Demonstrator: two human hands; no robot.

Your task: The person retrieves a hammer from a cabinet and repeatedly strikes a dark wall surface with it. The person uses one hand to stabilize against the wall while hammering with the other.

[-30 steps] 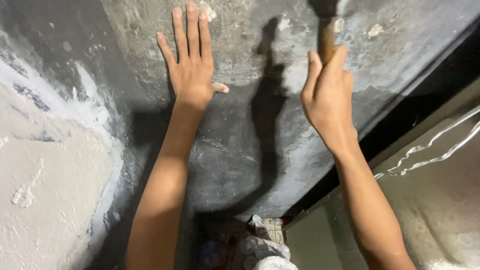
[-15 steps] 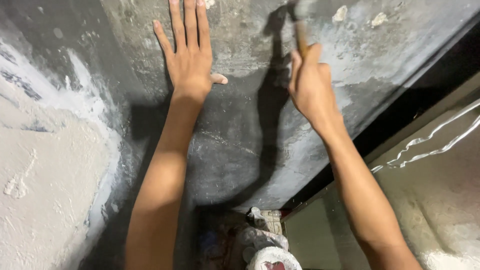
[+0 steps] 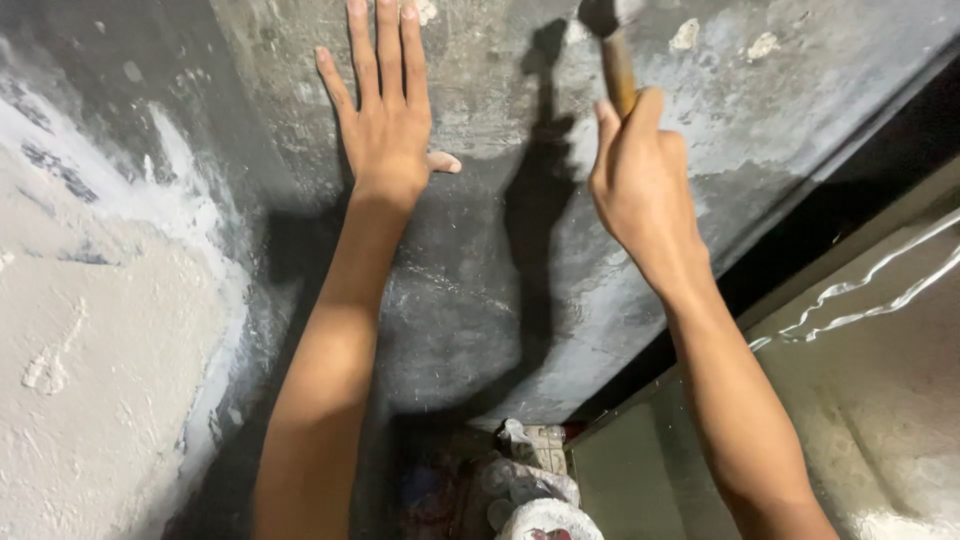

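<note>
Right hand (image 3: 640,175) is wrapped tight around a wooden handle (image 3: 620,72), fingers curled shut on the lower end so only the upper stretch of the stick pokes out above the fist. At the top of that handle sits a dark hammer head (image 3: 600,14), mostly cut off by the upper edge of the view, so I can't make out its shape. It's up close against the gray concrete wall (image 3: 480,300), though I can't tell if it's actually touching.

Left hand (image 3: 390,120) holds nothing. It's spread wide open, palm flat on the wall, fingers pointing up and thumb sticking out sideways toward the hammer. It sits to the left of the hammer, apart from it, with the hammer's dark shadow (image 3: 535,200) falling on the wall between the two hands.

Just right of the hammer head there are a couple of pale chipped spots (image 3: 685,35) on the wall. Far left of the hammer, past the open hand, the wall turns into a big patch of rough white plaster (image 3: 90,330). Well below the hammer, between the two forearms, a heap of crumpled white bags (image 3: 535,485) lies at the foot of the wall. To the lower right of the hammer, pale wires (image 3: 860,290) run across a lighter surface.
</note>
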